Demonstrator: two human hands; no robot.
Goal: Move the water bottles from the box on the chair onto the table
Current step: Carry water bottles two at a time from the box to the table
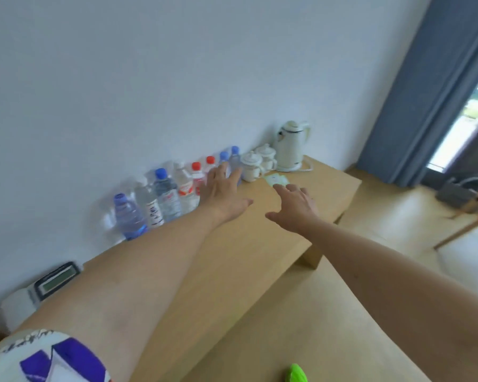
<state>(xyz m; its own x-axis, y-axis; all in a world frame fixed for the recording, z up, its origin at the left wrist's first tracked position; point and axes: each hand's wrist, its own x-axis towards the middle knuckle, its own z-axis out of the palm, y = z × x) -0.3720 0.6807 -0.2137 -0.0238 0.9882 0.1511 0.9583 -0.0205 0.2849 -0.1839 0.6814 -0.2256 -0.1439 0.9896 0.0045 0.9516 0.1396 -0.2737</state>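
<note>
left hand [223, 192] fingers straight, tips at water bottles [166, 197], maybe touching | right hand [294, 208] fingers spread, empty, above table [246, 257]

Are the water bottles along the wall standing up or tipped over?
Upright. The water bottles stand in a row on the table against the wall, caps pointing up; none lies on its side.

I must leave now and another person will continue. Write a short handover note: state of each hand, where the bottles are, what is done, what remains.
Left hand: open, fingers straight, holds nothing, stretched out by the row of water bottles.
Right hand: open, empty, above the table.
Bottles: a row stands upright on the table along the wall, beside the white cups and the kettle.
Done: these bottles are placed.
Left: the box and the chair are out of view; check there for more bottles.
</note>
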